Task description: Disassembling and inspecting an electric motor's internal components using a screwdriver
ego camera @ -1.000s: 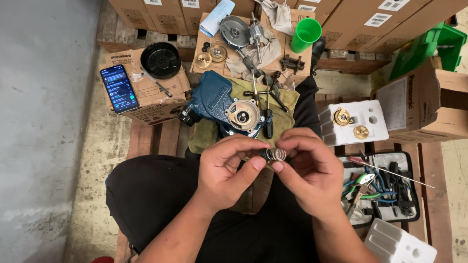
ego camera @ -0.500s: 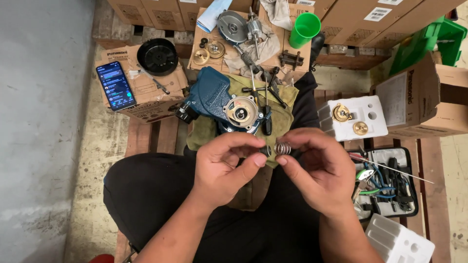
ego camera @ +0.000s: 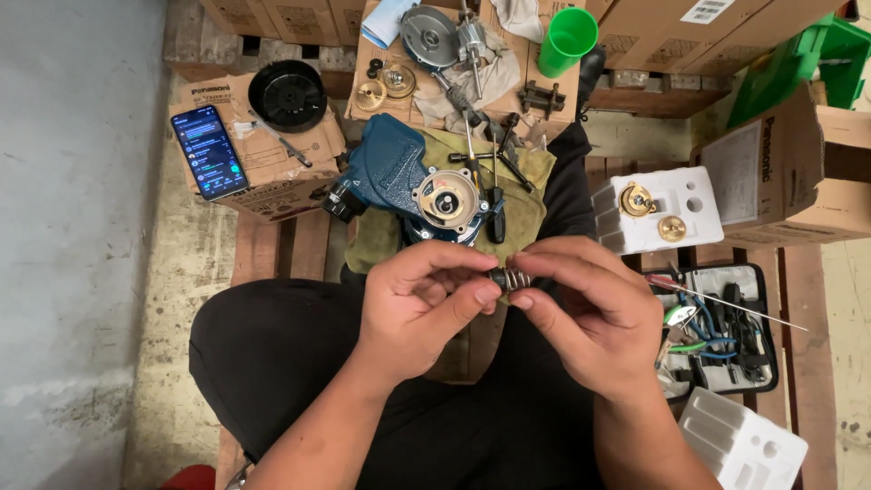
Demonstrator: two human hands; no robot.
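Both of my hands meet over my lap and pinch a small metal coil spring with a dark ring [ego camera: 511, 277]. My left hand [ego camera: 422, 304] grips its left end between thumb and fingers. My right hand [ego camera: 594, 313] holds the right end. Just beyond the hands, a blue pump body [ego camera: 399, 181] with a round metal face lies on an olive cloth [ego camera: 526, 172].
A phone [ego camera: 209, 151] and a black round part [ego camera: 288, 94] lie on a cardboard box at left. Brass impellers [ego camera: 638, 200] sit in a white foam block. A green cup [ego camera: 567, 41], a motor rotor, an open tool case [ego camera: 726, 336] and cardboard boxes surround me.
The hands have kept the spring between them and shifted slightly; the fingers turn it a little. The view moved a bit.
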